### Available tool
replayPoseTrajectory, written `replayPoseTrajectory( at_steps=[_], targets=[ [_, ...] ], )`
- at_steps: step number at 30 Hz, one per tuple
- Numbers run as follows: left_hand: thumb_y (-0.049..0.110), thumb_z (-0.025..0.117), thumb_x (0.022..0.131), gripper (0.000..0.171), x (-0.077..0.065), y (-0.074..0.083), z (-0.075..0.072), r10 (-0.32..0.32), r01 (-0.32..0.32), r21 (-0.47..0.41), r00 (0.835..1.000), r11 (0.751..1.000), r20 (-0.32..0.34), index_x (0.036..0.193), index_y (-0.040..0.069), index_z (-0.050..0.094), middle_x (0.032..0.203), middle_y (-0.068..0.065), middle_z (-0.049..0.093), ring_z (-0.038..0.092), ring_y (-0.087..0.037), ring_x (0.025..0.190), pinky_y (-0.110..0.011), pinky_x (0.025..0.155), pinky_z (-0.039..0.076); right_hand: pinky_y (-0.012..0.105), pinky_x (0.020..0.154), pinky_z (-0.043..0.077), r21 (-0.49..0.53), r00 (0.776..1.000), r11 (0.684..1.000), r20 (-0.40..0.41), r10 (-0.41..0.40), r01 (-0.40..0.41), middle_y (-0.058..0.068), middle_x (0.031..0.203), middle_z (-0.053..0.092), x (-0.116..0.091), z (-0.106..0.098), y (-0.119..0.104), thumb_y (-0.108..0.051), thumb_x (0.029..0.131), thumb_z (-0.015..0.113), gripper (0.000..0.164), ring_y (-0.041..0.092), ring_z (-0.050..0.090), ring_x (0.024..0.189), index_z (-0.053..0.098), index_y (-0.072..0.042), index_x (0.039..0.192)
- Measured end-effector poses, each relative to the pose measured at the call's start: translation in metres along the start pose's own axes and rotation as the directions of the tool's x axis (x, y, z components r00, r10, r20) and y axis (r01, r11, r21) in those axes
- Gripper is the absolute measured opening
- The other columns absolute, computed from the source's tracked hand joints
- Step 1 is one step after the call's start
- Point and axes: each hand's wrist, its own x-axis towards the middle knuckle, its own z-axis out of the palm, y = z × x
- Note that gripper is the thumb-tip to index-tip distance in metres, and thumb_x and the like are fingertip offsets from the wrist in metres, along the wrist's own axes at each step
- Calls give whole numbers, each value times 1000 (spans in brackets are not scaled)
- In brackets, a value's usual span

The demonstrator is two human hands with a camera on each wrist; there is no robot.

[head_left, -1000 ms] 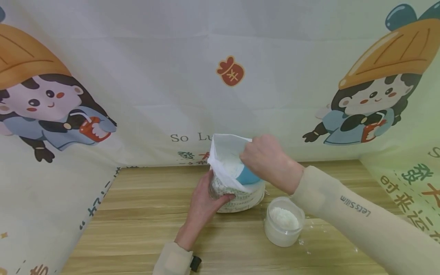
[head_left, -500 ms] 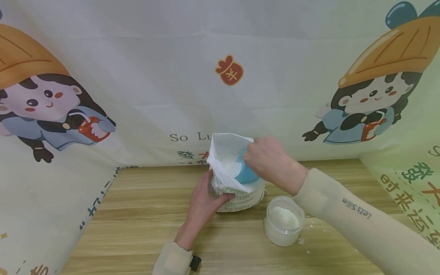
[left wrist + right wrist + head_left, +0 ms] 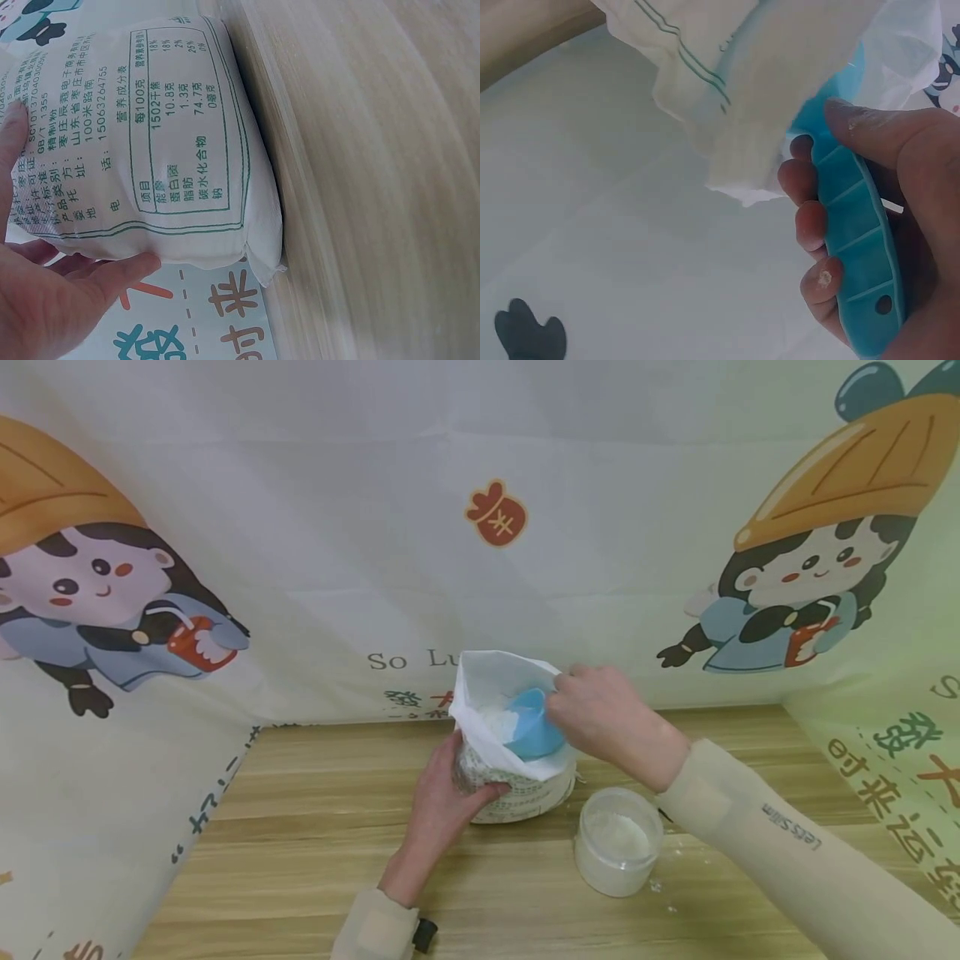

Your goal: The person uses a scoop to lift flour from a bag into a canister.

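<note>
A white flour bag (image 3: 528,795) with green print stands on the table, its top wide and white powder inside. My left hand (image 3: 444,793) grips the bag's left side, thumb across the front; in the left wrist view, its fingers wrap the bag's edge below the printed nutrition table. My right hand (image 3: 600,714) holds a blue scoop (image 3: 534,731) in the bag's mouth, the bowl against the white powder (image 3: 495,723). The right wrist view shows the ribbed scoop handle (image 3: 859,232) in curled fingers with the thumb on top, and white specks on the fingers. The bag's rim partly hides the scoop's bowl.
A clear round jar (image 3: 617,870) with white powder in it stands right of the bag, near the right sleeve (image 3: 757,810). Specks of powder lie on the wooden table (image 3: 300,843) beside the jar. A printed cloth backdrop (image 3: 360,527) rises behind and on both sides.
My right hand has moved slightly right and down, and more of the blue scoop shows in the bag's mouth. The left hand keeps its grip on the bag. The jar stays in place.
</note>
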Motion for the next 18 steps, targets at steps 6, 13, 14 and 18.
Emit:
replayPoseTrajectory(
  at_steps=[6, 13, 14, 18],
  targets=[
    [35, 93, 77, 99, 0, 0, -1, -8, 8, 0, 1000, 1000, 1, 157, 11, 40, 155, -13, 47, 46, -37, 140, -60, 116, 37, 34, 50, 51, 21, 1000, 1000, -2, 6, -6, 5, 80, 67, -2, 5, 2, -9, 94, 70, 14, 22, 56, 69, 78, -17, 86],
    [34, 93, 77, 99, 0, 0, -1, -6, 6, -5, 1000, 1000, 0, 157, 11, 40, 155, -13, 48, 46, -37, 140, -60, 116, 38, 35, 51, 51, 59, 999, 997, -1, 40, -40, 5, 84, 67, 0, 10, -2, -21, 97, 71, 11, 23, 57, 70, 78, -13, 95],
    [34, 93, 77, 99, 0, 0, -1, -4, 4, -5, 1000, 1000, 0, 157, 11, 40, 155, -13, 48, 46, -37, 140, -60, 115, 38, 36, 51, 52, 61, 999, 997, -13, 46, -45, 5, 84, 67, 0, 12, -3, -24, 98, 72, 13, 23, 58, 70, 78, -12, 96],
    [35, 92, 78, 99, 0, -1, 0, 7, -7, 4, 1000, 1000, 0, 158, 12, 40, 155, -13, 47, 46, -36, 141, -58, 116, 38, 38, 50, 53, 75, 996, 995, -61, 65, -60, 7, 82, 66, -1, 18, -4, -32, 98, 73, 23, 25, 60, 70, 77, -9, 95]
  ],
)
